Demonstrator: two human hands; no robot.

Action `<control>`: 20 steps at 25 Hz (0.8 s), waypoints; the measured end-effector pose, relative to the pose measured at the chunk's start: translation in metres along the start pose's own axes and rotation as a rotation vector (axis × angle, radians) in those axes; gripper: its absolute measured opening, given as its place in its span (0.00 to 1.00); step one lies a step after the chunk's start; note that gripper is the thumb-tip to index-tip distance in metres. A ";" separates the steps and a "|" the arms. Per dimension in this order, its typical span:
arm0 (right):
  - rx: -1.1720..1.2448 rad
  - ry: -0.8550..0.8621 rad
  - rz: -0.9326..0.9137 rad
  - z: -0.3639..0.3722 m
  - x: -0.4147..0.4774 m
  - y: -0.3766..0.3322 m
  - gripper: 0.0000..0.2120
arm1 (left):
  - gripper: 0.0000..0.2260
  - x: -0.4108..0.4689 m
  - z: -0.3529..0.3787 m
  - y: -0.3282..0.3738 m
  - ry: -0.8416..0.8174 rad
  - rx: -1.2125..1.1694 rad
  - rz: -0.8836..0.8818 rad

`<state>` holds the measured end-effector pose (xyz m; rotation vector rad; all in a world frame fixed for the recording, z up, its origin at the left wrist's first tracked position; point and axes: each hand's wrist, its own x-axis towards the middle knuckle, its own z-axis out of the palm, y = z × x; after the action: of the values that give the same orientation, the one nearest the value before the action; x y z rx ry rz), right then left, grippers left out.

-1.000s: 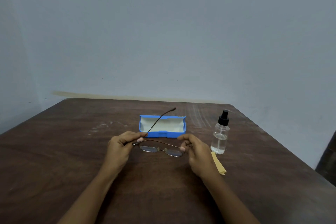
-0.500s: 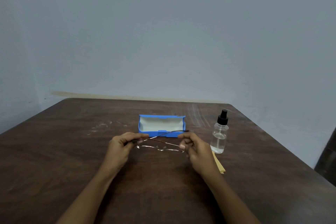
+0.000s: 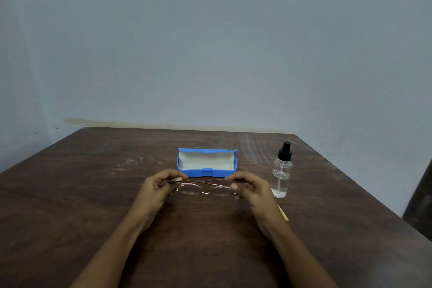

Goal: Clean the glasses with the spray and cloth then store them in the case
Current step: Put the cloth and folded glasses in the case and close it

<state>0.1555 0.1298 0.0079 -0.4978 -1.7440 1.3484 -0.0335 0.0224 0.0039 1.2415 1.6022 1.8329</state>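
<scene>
folded glasses [image 3: 205, 188] held before open case [image 3: 207, 163]

2 hands: 1 left hand [image 3: 155, 190], 1 right hand [image 3: 251, 190]. 1 pair of glasses [image 3: 205, 188] with 2 lenses. 1 open blue case [image 3: 207, 162]. 1 spray bottle [image 3: 281, 172] at right. 1 yellow cloth [image 3: 283, 213], mostly hidden. 1 wooden table [image 3: 70, 206].

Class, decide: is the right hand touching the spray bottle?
Apart. The head view shows bare table between the right hand and the spray bottle.
</scene>
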 end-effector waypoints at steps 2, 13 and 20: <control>0.046 -0.004 0.025 -0.001 0.000 0.000 0.18 | 0.08 0.001 -0.001 -0.001 0.008 -0.036 -0.031; 0.367 -0.050 0.209 -0.004 0.004 -0.001 0.14 | 0.09 0.002 -0.003 0.001 0.080 -0.231 -0.168; 0.425 -0.047 0.206 -0.002 0.003 0.003 0.09 | 0.08 0.003 -0.004 0.000 0.098 -0.251 -0.195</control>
<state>0.1550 0.1343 0.0068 -0.4136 -1.4118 1.8326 -0.0384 0.0220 0.0051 0.8685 1.4324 1.9231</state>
